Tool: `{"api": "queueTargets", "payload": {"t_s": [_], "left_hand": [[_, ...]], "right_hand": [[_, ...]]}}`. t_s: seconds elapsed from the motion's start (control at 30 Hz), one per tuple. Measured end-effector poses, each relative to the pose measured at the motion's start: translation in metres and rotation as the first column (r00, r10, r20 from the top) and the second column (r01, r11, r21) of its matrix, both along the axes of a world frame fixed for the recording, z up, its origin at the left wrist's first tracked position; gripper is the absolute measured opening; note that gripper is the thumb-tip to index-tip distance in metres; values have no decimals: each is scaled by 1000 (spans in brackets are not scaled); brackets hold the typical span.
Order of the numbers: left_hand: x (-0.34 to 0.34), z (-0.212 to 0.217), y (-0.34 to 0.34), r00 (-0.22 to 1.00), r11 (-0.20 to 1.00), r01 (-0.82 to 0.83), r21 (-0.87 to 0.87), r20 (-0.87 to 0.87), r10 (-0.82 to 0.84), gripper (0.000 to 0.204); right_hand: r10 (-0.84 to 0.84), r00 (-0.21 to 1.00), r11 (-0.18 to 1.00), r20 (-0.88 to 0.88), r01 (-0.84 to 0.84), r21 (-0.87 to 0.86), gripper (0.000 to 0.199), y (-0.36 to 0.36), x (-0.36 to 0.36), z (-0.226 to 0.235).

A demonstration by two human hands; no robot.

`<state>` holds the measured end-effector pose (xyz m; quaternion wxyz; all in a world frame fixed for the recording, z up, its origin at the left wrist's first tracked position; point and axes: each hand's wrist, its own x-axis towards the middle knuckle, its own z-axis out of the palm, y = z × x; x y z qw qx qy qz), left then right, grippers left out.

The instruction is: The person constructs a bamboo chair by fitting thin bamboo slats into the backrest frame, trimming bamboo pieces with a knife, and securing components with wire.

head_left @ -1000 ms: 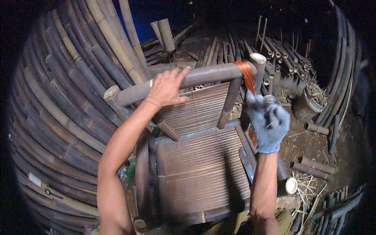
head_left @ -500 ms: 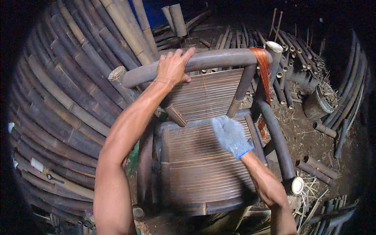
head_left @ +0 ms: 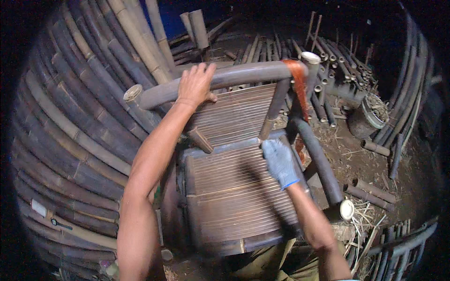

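A white label-like rectangle point(head_left: 38, 207), any writing too small to read, lies on a bamboo pole point(head_left: 93, 236) at far left, while a bare left hand point(head_left: 196, 86) grips the top rail point(head_left: 253, 72) of a bamboo chair point(head_left: 225, 173) at centre. The gloved right hand point(head_left: 280, 161), its fingers' hold impossible to tell, is at the seat's right rear; at right, a bucket point(head_left: 360, 124) brims with thin strips point(head_left: 377, 107)

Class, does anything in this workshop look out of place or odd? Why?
What looks like a dark wristwatch lies on a bamboo pole at the left, odd among raw material. Pale shavings litter the ground at the lower right, untidily. Oddly, only the right hand is gloved. The bamboo chair shows no clear damage.
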<state>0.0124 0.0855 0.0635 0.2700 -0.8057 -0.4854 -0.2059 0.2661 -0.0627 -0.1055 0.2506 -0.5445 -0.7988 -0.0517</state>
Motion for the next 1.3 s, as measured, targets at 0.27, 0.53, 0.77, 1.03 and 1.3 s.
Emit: {"api": "queueTargets", "payload": {"t_s": [0.27, 0.53, 0.77, 1.03, 1.3], "left_hand": [[77, -87, -42, 905, 903, 426, 65, -16, -426, 74], [91, -96, -14, 957, 974, 222, 37, 185, -225, 77], [83, -108, -9, 947, 955, 272, 119, 141, -287, 78], [70, -120, -5, 978, 963, 123, 241, 132, -158, 71], [67, -130, 1, 963, 945, 122, 303, 195, -187, 78]], "right_hand": [[436, 581, 602, -688, -756, -258, 31, -260, -37, -50], [-555, 829, 773, -70, 482, -412, 60, -225, 60, -1], [-587, 785, 688, 198, 613, -389, 61, -196, 71, -88], [-415, 900, 884, 130, 433, -178, 50, -180, 68, 52], [-462, 824, 886, 328, 441, 141, 18, -43, 39, 107]]}}
